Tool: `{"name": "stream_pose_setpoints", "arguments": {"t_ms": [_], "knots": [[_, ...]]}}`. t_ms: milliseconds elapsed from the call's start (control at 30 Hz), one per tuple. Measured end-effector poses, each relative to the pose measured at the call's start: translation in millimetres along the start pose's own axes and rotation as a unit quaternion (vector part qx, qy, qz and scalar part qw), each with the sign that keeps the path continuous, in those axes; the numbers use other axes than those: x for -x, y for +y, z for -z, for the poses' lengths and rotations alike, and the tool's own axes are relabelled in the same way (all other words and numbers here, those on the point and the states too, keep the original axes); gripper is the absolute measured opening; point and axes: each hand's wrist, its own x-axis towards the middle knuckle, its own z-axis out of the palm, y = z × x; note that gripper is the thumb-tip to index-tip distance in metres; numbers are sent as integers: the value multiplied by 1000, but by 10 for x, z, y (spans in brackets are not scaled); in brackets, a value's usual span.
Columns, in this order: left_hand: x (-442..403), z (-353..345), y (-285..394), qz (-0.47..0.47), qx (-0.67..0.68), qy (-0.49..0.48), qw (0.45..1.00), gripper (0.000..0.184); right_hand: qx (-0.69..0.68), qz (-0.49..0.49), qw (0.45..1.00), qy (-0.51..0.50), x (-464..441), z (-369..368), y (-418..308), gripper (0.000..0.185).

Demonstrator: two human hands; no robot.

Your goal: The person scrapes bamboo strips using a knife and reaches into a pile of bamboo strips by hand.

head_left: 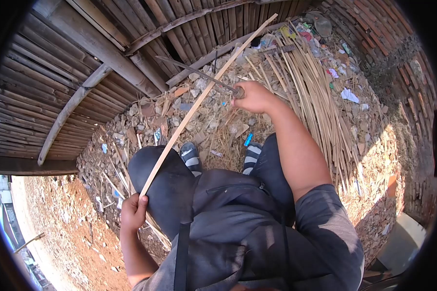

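Note:
A long, pale bamboo strip (pixel 179 130) slants across the view from lower left to upper right. Its lower end is pinched in my left hand (pixel 133 213), beside my left knee. My right hand (pixel 255 97) is closed round the handle of a long, thin-bladed knife (pixel 192 69). The dark blade points up and left and crosses the strip; whether it touches the strip I cannot tell. To the right of my right arm, a heap of split bamboo strips (pixel 315 92) lies on the ground.
Rubble, straw and litter cover the ground (pixel 204 114) round my sandalled feet (pixel 191 157). A bamboo-slat wall (pixel 39 97) with poles stands at left and ahead. A brick wall (pixel 412 102) rises on the right. A blue object (pixel 248 139) lies near my right foot.

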Motion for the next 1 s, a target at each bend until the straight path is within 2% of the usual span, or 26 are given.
{"name": "stream_pose_setpoints", "arguments": {"t_ms": [300,1000], "knots": [[-9,-14,-32,15,10,3,1000,56,13,-13,1000,-14,-27,-67,29,62],[-15,-45,-118,10,55,-1,998,53,-29,-1,999,15,-47,-129,42,61]]}}
